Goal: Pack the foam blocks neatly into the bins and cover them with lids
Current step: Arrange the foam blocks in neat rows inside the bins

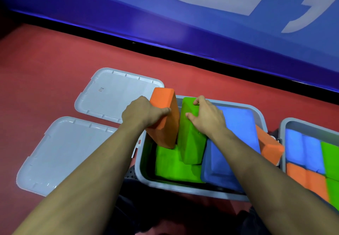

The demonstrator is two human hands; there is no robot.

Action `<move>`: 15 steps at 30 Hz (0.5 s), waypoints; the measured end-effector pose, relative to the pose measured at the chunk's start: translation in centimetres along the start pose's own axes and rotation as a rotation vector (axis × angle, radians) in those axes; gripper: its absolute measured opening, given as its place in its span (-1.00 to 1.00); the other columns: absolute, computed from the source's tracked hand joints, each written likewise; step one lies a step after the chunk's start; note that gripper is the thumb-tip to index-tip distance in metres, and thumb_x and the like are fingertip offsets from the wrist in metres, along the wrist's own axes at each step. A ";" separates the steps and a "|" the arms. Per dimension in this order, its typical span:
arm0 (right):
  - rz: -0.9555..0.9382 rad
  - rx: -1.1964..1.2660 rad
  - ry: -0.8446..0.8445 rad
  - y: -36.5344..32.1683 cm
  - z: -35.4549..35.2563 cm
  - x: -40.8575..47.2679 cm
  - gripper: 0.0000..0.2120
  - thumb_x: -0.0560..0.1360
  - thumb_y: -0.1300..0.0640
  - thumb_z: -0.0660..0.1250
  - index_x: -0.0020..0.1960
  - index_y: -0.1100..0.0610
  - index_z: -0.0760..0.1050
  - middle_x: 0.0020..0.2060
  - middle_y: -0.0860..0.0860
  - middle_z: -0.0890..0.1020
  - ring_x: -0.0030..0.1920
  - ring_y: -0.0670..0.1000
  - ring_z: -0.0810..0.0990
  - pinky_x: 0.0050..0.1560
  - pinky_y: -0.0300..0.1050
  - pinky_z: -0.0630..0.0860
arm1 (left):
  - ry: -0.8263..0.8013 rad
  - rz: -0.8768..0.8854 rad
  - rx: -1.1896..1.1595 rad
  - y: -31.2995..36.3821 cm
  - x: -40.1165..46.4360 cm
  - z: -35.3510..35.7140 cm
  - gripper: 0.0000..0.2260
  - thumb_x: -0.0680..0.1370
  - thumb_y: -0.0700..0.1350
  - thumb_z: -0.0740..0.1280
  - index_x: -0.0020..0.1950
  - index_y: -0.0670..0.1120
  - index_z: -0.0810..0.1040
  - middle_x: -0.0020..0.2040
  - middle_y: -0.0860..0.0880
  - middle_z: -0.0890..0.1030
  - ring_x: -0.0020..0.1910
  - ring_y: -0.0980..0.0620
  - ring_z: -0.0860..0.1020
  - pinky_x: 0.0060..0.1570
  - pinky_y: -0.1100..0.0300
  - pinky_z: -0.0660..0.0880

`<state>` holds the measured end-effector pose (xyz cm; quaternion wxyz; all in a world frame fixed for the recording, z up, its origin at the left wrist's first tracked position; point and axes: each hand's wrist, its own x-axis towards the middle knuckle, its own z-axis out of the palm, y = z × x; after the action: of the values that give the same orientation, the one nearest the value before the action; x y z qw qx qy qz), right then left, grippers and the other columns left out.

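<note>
My left hand [145, 113] holds an orange block [165, 119]. My fingers are curled round its side, and its bottom end pokes down into the bin [200, 192]. My right hand [205, 117] grips the top of a green block [190, 143] that stands up on its end, just beside the orange one. My thumb is on one side and my fingers are hooked over the far edge.

Under both hands a second green block [174, 168] lies flat in the bin. Under my right arm a big blue block [236, 135] lies flat too, and it sits high. Past it, a second orange block [269, 148] leans on the bin's edge. It looks half out.

I think things could go wrong here. The two standing blocks are tall. If I leave them up, they may stick out over the rim, and then the lid won't sit flat. If I push the orange one down hard, the foam could squash or get jammed against the green one. The leaning orange block could slip out onto the floor if I bump the bin.

Two lids [117, 95] [67, 154] lie on the red floor [55, 54], out past my left hand. A second bin [286, 124] sits beyond my right arm, full of blocks packed flat and not yet covered.
</note>
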<state>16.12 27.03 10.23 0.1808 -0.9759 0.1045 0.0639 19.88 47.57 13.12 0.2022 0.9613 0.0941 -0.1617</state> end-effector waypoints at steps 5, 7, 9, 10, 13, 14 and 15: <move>-0.012 0.128 0.069 0.5 -0.7 -0.2 -0.58 0.53 -0.08 0.42 0.34 -0.03 0.43 0.29 0.02 0.53 0.28 0.16 0.52 0.17 0.02 0.45 | 0.036 -0.011 0.014 0.9 -0.2 -0.2 -0.27 0.25 0.47 0.39 0.12 -0.09 0.49 0.00 -0.09 0.62 0.00 -0.19 0.60 -0.13 0.05 0.47; -0.024 0.085 0.077 0.7 -0.9 -0.5 -0.58 0.54 -0.08 0.41 0.36 -0.05 0.47 0.31 -0.01 0.54 0.32 0.14 0.49 0.20 0.00 0.44 | -0.001 -0.004 -0.002 1.0 -0.4 0.0 -0.22 0.21 0.51 0.38 0.11 -0.10 0.48 0.00 -0.09 0.63 -0.01 -0.18 0.61 -0.11 0.03 0.50; -0.030 0.066 0.071 1.0 -1.1 -0.6 -0.59 0.55 -0.09 0.39 0.37 -0.06 0.49 0.32 -0.03 0.55 0.35 0.14 0.48 0.23 0.00 0.44 | -0.046 0.022 -0.039 1.1 -0.5 0.5 -0.23 0.21 0.50 0.39 0.11 -0.10 0.47 -0.01 -0.06 0.61 -0.01 -0.14 0.59 -0.04 0.01 0.54; -0.031 0.068 0.063 1.1 -1.1 -0.5 -0.61 0.56 -0.11 0.37 0.36 -0.07 0.51 0.32 -0.03 0.56 0.35 0.15 0.48 0.25 0.02 0.43 | -0.080 0.052 -0.107 1.1 -0.7 0.7 -0.27 0.26 0.46 0.43 0.13 -0.09 0.46 0.01 -0.04 0.60 0.01 -0.12 0.59 0.03 0.00 0.55; 0.061 0.197 0.020 1.1 -0.9 0.1 -0.60 0.62 -0.25 0.14 0.21 -0.03 0.58 0.25 0.03 0.61 0.30 0.16 0.53 0.31 0.13 0.44 | -0.266 0.158 -0.359 1.2 -0.6 2.7 -0.46 0.46 0.23 0.45 0.27 -0.11 0.52 0.18 -0.07 0.63 0.13 -0.07 0.61 0.24 0.03 0.51; 0.107 0.289 0.002 1.0 -0.9 0.1 -0.51 0.62 -0.31 0.04 0.17 -0.01 0.58 0.22 0.05 0.62 0.29 0.16 0.53 0.32 0.18 0.42 | -0.320 0.196 -0.348 1.2 -0.7 3.2 -0.52 0.53 0.15 0.41 0.33 -0.11 0.53 0.25 -0.08 0.62 0.19 -0.06 0.60 0.28 0.08 0.47; 0.134 0.375 0.004 0.9 -0.9 0.1 -0.42 0.58 -0.38 -0.03 0.19 -0.01 0.55 0.22 0.06 0.62 0.31 0.17 0.52 0.34 0.21 0.40 | -0.365 0.219 -0.349 1.1 -0.7 3.6 -0.59 0.59 0.06 0.36 0.37 -0.11 0.53 0.30 -0.07 0.60 0.23 -0.05 0.58 0.31 0.12 0.43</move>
<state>16.08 25.88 10.75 0.3545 -0.9161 0.1798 0.0535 18.51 44.94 10.62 0.3946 0.8713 -0.0219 -0.2908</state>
